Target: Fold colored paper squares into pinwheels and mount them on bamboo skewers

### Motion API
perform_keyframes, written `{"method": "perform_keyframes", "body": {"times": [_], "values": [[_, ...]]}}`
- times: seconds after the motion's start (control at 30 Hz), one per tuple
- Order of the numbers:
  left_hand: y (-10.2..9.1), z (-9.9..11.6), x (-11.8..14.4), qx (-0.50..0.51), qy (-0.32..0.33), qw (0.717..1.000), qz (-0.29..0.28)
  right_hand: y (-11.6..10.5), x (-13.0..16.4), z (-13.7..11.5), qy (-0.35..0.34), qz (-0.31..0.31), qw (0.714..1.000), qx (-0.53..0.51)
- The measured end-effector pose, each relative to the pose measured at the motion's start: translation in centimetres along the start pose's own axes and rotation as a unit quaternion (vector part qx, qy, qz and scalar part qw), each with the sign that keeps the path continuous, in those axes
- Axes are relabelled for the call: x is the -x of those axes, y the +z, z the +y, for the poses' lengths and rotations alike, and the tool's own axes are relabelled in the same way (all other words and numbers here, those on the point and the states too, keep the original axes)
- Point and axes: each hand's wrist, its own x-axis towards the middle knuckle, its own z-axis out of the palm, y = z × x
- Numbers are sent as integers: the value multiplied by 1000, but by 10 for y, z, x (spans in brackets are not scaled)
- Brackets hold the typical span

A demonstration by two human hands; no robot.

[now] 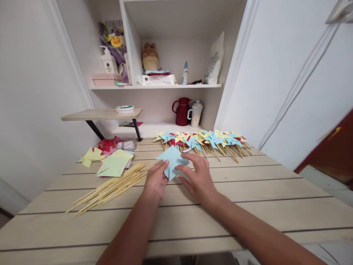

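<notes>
A light blue paper square (172,159), turned corner-up with cuts running in from its corners, is held over the table. My left hand (157,180) grips its lower left side, thumb on the front face. At the right side of the sheet is my right hand (197,176), fingers curved and apart; whether a fingertip touches the paper I cannot tell. Left of my hands lies a bundle of thin wooden sticks (110,189). Behind the bundle sits a stack of cut paper squares (114,164), pale green on top.
Many finished pinwheels on sticks (201,141) line the table's back right. Yellow (91,156) and red folded papers (110,144) lie back left, near a clear box (129,144). A small raised shelf (102,115) stands behind them. A red jug (182,112) and a cup (196,115) stand in the cabinet.
</notes>
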Motion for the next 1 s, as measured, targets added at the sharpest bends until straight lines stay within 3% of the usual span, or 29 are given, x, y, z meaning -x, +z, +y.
{"method": "perform_keyframes", "body": {"times": [0.2, 0.57, 1.0], "values": [[-1, -2, 0, 5, -16, 1000, -18, 4, -1, -2, 1, 2, 1000, -4], [4, -1, 6, -37, 5, 999, -5, 6, -4, 9, 162, 32, 974, -155], [7, -1, 10, -45, 18, 999, -21, 6, -6, 15, 233, 18, 942, -240]]}}
